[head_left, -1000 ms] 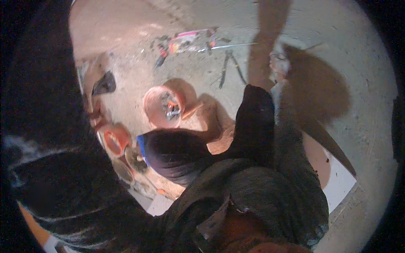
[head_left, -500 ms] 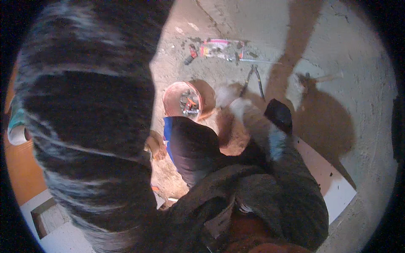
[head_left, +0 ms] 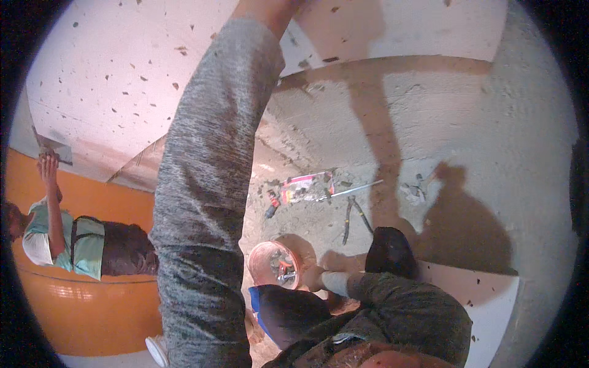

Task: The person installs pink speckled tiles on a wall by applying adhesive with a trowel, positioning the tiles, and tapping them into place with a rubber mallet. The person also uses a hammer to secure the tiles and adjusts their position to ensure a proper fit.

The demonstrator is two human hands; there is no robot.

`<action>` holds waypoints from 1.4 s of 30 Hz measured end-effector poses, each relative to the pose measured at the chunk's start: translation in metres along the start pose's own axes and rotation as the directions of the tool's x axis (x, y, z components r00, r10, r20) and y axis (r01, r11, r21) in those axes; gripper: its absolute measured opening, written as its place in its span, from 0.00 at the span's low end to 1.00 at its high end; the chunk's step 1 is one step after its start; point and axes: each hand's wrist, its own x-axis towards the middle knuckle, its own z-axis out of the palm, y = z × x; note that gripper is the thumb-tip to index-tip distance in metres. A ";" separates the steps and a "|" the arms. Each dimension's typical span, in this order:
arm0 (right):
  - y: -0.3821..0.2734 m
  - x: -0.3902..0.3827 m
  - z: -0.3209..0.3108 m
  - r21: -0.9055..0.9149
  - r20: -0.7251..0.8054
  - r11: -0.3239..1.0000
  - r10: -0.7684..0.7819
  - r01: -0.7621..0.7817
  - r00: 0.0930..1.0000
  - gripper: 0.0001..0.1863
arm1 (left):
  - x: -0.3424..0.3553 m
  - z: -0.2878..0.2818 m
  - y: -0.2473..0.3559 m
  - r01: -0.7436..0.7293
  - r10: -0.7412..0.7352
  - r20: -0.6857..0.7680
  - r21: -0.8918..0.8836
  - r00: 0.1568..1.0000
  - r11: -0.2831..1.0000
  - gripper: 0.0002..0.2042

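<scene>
My left arm, in a grey sleeve (head_left: 205,165), reaches up to the top edge of the view. Only the wrist and lower part of my left hand (head_left: 273,11) show there, in front of a large white speckled panel (head_left: 123,67); its fingers are cut off. Low in the middle, what looks like my right hand (head_left: 314,279) is beside an orange-pink bucket (head_left: 255,265). A pale cuff shows behind it. Blur hides its fingers, and I cannot tell whether it touches the rim. Inside the bucket lie grey debris and tools with orange parts (head_left: 285,270).
At far left, a co-worker (head_left: 83,239) holds both hands up to a square opening in the panel, before an orange wall (head_left: 92,319). A red-and-black tool (head_left: 272,202), a package (head_left: 310,186), a rod (head_left: 362,187) and long-handled pliers (head_left: 348,218) lie on rough grey ground. Another white board (head_left: 494,300) is lower right.
My left arm has swung away from close before the camera and now reaches upward. The view has shifted, bringing in the speckled panel and the co-worker. The bucket sits lower in the picture.
</scene>
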 end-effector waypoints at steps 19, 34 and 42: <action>0.020 -0.281 -0.131 0.784 -0.559 0.618 0.744 -0.057 0.366 0.21 | 0.032 0.005 0.072 0.265 -0.216 0.242 -0.192 0.946 0.945 0.29; 0.152 -0.329 -0.254 0.656 -0.467 0.724 0.611 0.213 -0.640 0.34 | 0.040 0.010 0.097 0.363 -0.316 0.218 -0.232 0.923 0.902 0.31; 0.129 -0.356 -0.314 0.535 -0.792 0.828 0.424 -0.166 -0.440 0.33 | 0.039 0.011 0.094 0.351 -0.316 0.169 -0.256 0.934 0.901 0.28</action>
